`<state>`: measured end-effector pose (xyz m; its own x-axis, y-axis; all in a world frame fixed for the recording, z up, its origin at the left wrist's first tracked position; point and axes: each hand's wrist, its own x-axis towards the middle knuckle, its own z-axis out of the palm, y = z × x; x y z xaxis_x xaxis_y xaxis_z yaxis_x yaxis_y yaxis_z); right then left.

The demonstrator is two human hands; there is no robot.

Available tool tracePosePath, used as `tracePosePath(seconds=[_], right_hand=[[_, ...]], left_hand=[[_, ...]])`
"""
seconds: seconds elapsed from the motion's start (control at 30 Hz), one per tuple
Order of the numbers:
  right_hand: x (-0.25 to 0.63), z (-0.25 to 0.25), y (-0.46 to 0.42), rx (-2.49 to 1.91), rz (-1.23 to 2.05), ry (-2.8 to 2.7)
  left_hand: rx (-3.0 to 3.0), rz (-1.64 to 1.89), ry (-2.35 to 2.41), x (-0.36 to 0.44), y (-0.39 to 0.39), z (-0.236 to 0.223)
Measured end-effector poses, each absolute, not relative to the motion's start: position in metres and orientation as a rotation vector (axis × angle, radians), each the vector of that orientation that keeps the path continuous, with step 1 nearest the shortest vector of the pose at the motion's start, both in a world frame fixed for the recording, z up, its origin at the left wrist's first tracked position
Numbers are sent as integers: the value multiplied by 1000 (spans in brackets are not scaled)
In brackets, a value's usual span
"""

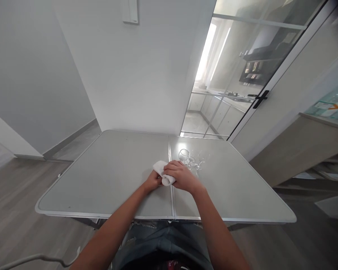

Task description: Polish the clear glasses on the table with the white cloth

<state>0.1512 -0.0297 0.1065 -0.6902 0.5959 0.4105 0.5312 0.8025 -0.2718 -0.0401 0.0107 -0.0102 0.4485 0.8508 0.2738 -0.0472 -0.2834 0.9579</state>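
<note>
L hand (153,181), R hand (183,176) closed on 1 wht cloth (168,180) over gry tbl (115,165); glass dr (224,75) beyond.

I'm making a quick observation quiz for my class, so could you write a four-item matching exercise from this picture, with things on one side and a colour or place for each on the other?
Things
1. Cloth
2. Glasses
3. Door handle
4. Bottles

Colours and places
A. On a shelf at the far right
B. Between the left hand and the right hand
C. Black
D. Clear, on the table, just beyond the right hand

Right pairs: 1-B, 2-D, 3-C, 4-A
</note>
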Motion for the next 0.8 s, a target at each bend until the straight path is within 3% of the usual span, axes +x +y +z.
tracePosePath(seconds=[0.1,0.23,0.4,0.47,0.57,0.8], right_hand=[[142,102,-35,-801,-64,-2567],[140,108,-31,-931,56,-2613],[155,113,-6,-1225,893,-2191],[157,101,2,-1216,1248,-1745],[147,77,6,-1011,1501,-1144],[86,42,-11,-831,1162,-822]], left_hand=[[1646,1176,731,-39,12,-9],[1882,1174,732,-41,12,-10],[2033,1044,779,-44,10,-8],[2015,1059,770,-44,9,-4],[1950,1118,760,-43,9,1],[1742,1223,780,-43,9,4]])
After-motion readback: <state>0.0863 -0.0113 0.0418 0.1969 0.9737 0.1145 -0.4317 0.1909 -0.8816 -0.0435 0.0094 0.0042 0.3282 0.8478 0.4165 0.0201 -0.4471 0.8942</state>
